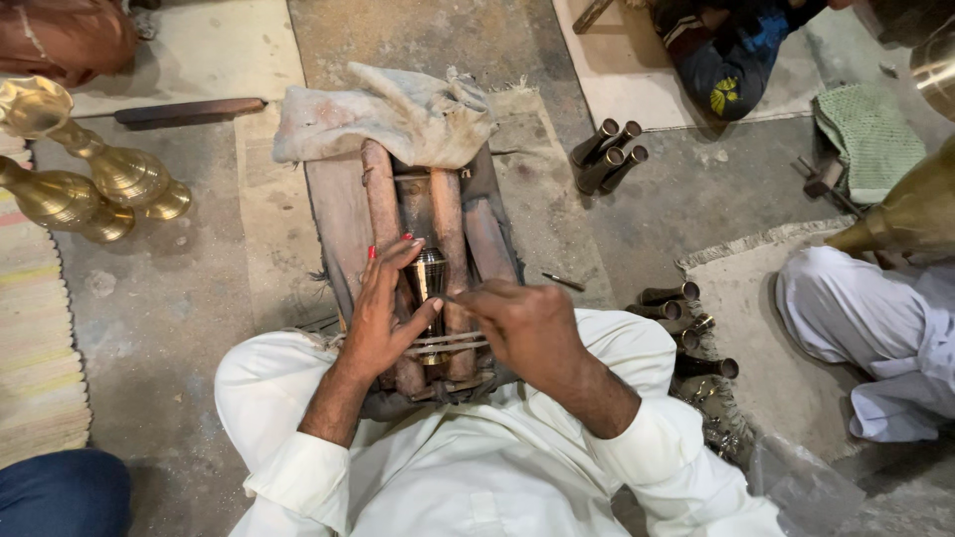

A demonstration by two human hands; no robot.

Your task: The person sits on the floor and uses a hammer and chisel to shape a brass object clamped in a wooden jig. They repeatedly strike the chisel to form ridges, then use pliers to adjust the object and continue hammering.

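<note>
A small dark metal vessel [430, 276] is steadied at the centre of a worn wooden work block [343, 214], pressed against its rounded bars by the left hand [383, 313], whose fingers are spread over the vessel's side. A thin tool [460, 300] is gripped in the clenched right hand [527, 323], its tip set on the metal. A slip of that tip is judged able to score the surface or jab the steadying fingers, so close are they. At 12 o'clock a grey rag [393, 114] is draped over the block; at 1 o'clock dark tubes [609, 154] are stacked; at 10 o'clock brass stands [85, 184] are laid.
</note>
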